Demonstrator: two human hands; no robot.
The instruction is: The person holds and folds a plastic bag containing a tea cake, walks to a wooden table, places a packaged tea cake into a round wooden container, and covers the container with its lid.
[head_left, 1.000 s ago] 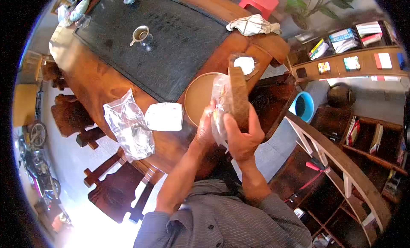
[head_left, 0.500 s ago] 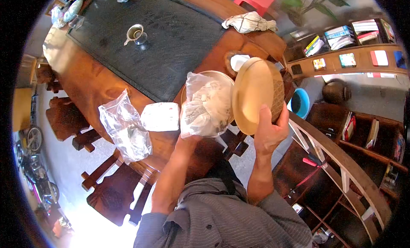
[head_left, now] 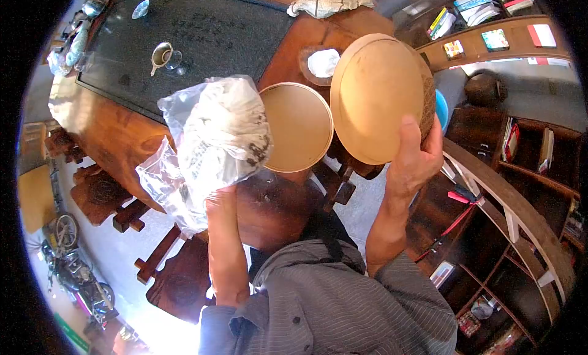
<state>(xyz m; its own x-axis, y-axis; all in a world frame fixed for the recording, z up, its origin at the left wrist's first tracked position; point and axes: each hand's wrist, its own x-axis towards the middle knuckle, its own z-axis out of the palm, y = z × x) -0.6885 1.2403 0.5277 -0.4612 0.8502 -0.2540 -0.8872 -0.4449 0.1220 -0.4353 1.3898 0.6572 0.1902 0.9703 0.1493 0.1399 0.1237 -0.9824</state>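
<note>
A bulky clear plastic bag with whitish, dark-spotted contents (head_left: 229,131) is held up by my left hand (head_left: 222,199), whose fingers are mostly hidden beneath it. My right hand (head_left: 415,156) grips a round tan lid (head_left: 380,92) by its patterned rim, its inner face turned toward me. Between the two sits a round, shallow tan container (head_left: 296,127) with nothing in it, near the table edge. Another crumpled clear bag (head_left: 162,174) lies left of my left hand, partly covered by the held bag.
A dark mat (head_left: 202,33) on the wooden table bears a metal strainer (head_left: 161,56) and a small dish (head_left: 141,10). Behind the lid are a white item (head_left: 323,63) and a bundled cloth (head_left: 331,1). Wooden stools (head_left: 180,287) stand left, shelves (head_left: 533,165) right.
My left hand has lifted the filled bag off the round container and moved it left, uncovering the container. My right hand has raised the lid slightly and turned its inner face more toward me.
</note>
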